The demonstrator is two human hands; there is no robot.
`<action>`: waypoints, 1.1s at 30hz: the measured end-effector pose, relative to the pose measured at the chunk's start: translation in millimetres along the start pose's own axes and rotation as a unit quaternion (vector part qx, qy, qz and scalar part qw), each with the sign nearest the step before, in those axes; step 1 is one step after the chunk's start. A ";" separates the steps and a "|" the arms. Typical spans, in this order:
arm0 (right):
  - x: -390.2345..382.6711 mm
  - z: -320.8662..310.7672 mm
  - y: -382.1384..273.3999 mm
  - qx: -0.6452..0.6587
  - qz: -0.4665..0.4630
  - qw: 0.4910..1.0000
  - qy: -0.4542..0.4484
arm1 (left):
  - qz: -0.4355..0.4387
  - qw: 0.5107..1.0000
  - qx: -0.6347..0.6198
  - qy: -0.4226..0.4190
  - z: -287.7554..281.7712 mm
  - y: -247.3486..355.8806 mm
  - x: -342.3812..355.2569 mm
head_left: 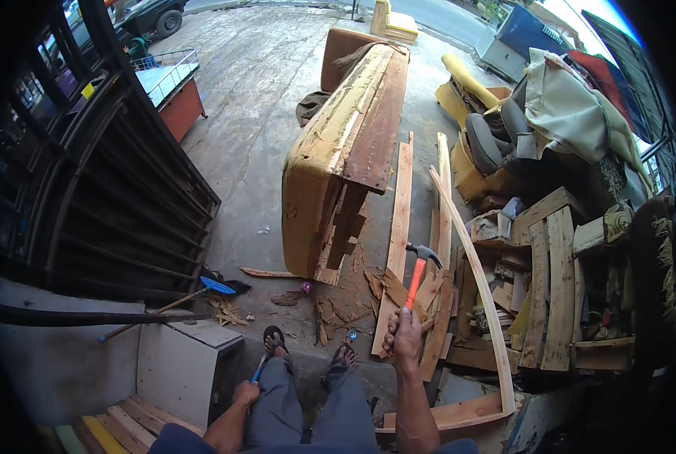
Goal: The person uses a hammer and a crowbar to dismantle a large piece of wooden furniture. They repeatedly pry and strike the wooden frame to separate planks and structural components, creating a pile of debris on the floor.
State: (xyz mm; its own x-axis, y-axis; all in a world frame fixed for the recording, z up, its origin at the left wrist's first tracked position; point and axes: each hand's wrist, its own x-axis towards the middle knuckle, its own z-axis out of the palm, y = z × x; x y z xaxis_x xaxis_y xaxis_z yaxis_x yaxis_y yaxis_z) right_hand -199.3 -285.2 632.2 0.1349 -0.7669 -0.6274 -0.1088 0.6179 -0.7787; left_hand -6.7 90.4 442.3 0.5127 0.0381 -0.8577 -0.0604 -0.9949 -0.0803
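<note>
My right hand is closed round the handle of a claw hammer with an orange shaft and dark head, held up in front of me. Low by my left thigh, my left hand grips a slim tool with a blue handle; its working end is too small to make out. Beyond my feet lies a stripped sofa frame covered in yellow foam, with a brown board along its side and its broken near end showing torn wood.
Long planks and a thin curved strip lie to the right of the frame. Splintered wood litters the floor before my feet. Scrap timber and car seats pile up at right. A blue broom lies left, near a black metal gate.
</note>
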 end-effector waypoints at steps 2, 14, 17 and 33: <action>-26.4 6.2 6.8 0.000 0.105 0.994 -0.001 | 0.041 0.998 -0.045 0.014 -10.2 -12.0 9.2; 12.8 3.0 85.7 -0.141 0.359 0.908 -0.162 | 0.107 0.949 -0.291 0.058 -87.6 60.1 73.4; 76.7 -8.6 61.7 -0.221 0.277 0.924 -0.145 | 0.219 0.896 -0.326 0.209 -123.1 132.1 69.5; 439.7 -21.7 62.7 -0.029 0.239 0.958 -0.158 | 0.422 0.692 -0.275 0.517 -303.8 564.0 -79.5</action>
State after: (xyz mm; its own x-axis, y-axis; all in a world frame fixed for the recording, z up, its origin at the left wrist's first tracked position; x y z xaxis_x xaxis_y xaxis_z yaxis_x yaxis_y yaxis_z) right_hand -168.2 -587.4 307.4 0.3465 -0.3033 -0.8877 -0.2861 0.8671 -0.4079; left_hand 178.6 -502.0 619.5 0.8498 -0.3823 0.3628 -0.5223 -0.5185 0.6770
